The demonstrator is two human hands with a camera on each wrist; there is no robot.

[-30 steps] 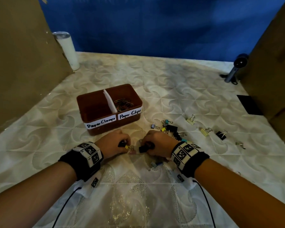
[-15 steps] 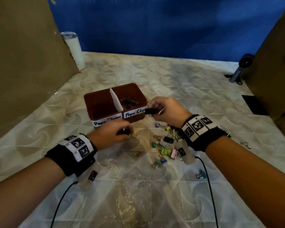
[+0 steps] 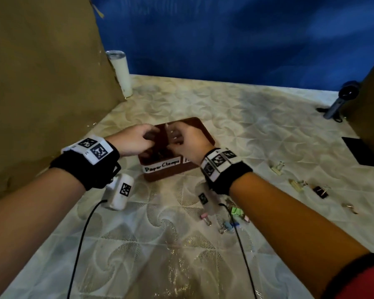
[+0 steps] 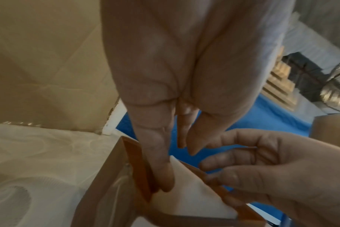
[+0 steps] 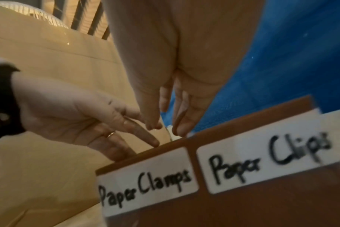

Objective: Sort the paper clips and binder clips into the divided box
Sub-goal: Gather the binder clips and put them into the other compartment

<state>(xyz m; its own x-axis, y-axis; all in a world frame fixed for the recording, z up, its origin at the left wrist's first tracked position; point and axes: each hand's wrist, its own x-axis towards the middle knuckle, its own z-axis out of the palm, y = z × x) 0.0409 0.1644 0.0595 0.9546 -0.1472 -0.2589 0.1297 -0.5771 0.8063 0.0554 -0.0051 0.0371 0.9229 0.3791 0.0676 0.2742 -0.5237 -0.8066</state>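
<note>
Both of your hands are over the brown divided box (image 3: 200, 134), which sits on the patterned tabletop (image 3: 257, 126) with its labels "Paper Clamps" (image 5: 145, 186) and "Paper Clips" (image 5: 266, 162) facing you. The left hand (image 3: 134, 141) is above the left compartment and the right hand (image 3: 188, 141) at the white divider (image 4: 186, 195). Fingers on both point downward, slack, with nothing visibly held. Binder clips (image 3: 320, 192) lie scattered to the right. Expect them to be light, stiff and springy: pinch the folded body, not the wire loops. Paper clips are thin and slippery. The box interior is hidden by your hands, and the wrist views are blurred.
</note>
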